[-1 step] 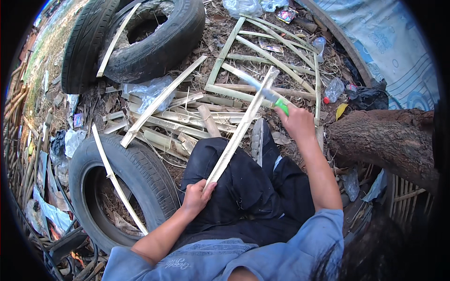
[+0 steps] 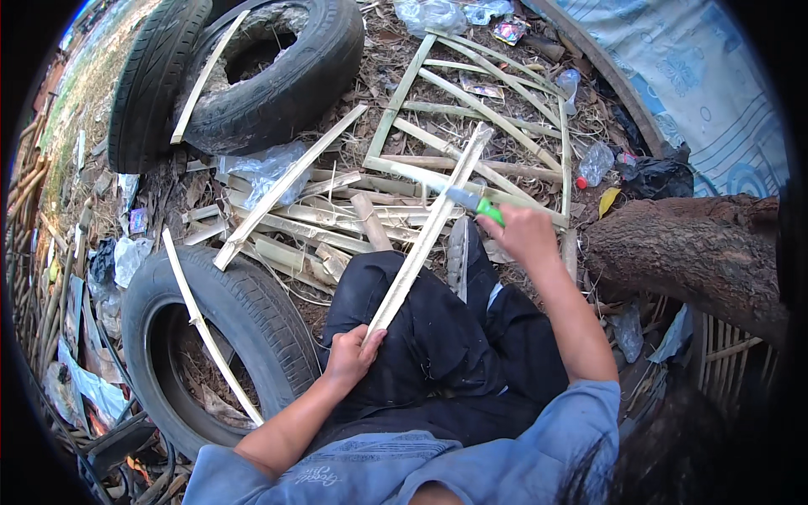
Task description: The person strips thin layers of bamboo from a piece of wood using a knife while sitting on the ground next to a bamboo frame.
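My left hand (image 2: 353,353) is closed around the near end of a split bamboo strip (image 2: 418,252). The strip slants up and away to the right over my dark trousers, its pale side showing. In my right hand (image 2: 525,239) is a knife (image 2: 464,198) with a green handle. Its blade, slightly blurred, lies across the upper part of the strip and points left. How deep the edge bites, I cannot tell. Beyond the knife, a frame of bamboo slats (image 2: 385,130) rests on the ground. A pile of split bamboo pieces (image 2: 316,234) lies ahead of my knees.
A tyre (image 2: 273,324) lies at my left with a thin bamboo strip (image 2: 202,324) across it. More tyres (image 2: 278,118) are at the far left. A thick tree trunk (image 2: 682,248) stands close on my right. Plastic bottles and a patterned blue sheet (image 2: 673,76) are at the far right.
The knife and my right hand have slid down along the strip, toward me and a little left. My left hand keeps its hold at the near end.
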`<state>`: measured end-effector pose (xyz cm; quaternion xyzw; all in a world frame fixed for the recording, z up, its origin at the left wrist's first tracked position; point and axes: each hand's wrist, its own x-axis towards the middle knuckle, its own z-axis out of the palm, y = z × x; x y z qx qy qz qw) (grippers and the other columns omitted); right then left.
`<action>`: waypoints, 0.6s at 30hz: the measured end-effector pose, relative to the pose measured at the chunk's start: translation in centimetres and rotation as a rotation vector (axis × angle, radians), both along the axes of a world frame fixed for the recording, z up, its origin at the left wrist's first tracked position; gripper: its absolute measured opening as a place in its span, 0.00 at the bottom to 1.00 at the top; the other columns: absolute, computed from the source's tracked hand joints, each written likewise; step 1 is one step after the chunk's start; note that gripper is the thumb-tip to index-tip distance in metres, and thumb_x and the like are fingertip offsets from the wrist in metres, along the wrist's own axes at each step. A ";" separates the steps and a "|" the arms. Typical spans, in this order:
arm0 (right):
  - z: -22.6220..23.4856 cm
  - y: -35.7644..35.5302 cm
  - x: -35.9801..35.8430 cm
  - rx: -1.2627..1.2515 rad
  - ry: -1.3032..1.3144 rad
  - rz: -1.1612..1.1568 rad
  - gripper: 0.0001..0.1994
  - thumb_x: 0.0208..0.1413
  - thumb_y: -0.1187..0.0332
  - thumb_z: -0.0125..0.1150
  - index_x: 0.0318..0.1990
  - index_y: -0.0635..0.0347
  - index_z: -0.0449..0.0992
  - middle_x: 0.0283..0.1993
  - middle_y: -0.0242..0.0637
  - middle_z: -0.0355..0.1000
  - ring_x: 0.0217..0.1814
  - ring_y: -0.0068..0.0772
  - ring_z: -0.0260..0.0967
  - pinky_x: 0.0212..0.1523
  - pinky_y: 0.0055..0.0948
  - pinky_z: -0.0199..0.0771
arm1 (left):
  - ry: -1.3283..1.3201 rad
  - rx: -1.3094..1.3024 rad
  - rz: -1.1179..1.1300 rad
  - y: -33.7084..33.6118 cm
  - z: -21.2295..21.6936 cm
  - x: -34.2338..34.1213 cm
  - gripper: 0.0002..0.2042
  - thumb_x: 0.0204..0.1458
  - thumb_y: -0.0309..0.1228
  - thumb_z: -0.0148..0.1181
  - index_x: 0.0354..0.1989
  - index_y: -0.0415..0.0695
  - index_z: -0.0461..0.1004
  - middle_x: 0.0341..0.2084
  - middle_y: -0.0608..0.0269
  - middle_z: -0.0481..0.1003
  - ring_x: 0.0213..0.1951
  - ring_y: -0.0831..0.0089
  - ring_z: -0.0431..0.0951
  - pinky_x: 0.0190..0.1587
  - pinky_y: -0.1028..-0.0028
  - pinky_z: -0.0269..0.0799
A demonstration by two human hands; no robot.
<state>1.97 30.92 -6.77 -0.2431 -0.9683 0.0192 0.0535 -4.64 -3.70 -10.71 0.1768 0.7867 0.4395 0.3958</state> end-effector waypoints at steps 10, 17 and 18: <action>2.0 7.3 -0.2 0.199 0.122 -0.092 0.23 0.59 0.45 0.52 0.25 0.56 0.71 0.16 0.41 0.71 0.17 0.41 0.73 0.18 0.39 0.72 | -0.055 0.004 0.025 1.2 1.2 -0.5 0.16 0.59 0.35 0.58 0.22 0.36 0.73 0.08 0.69 0.66 0.12 0.85 0.64 0.15 0.77 0.57; 1.1 4.2 1.1 0.096 0.103 -0.013 0.20 0.60 0.50 0.54 0.26 0.58 0.70 0.16 0.42 0.71 0.19 0.45 0.74 0.20 0.40 0.73 | -0.071 0.002 0.003 0.0 0.5 0.0 0.17 0.59 0.35 0.57 0.21 0.38 0.71 0.09 0.70 0.66 0.10 0.84 0.63 0.12 0.78 0.56; 1.1 3.8 1.3 0.088 0.099 -0.011 0.20 0.60 0.50 0.54 0.26 0.58 0.70 0.16 0.42 0.71 0.19 0.45 0.74 0.20 0.40 0.73 | -0.069 -0.011 0.002 0.1 0.6 -0.1 0.17 0.60 0.35 0.57 0.20 0.38 0.71 0.09 0.71 0.65 0.10 0.84 0.63 0.12 0.78 0.55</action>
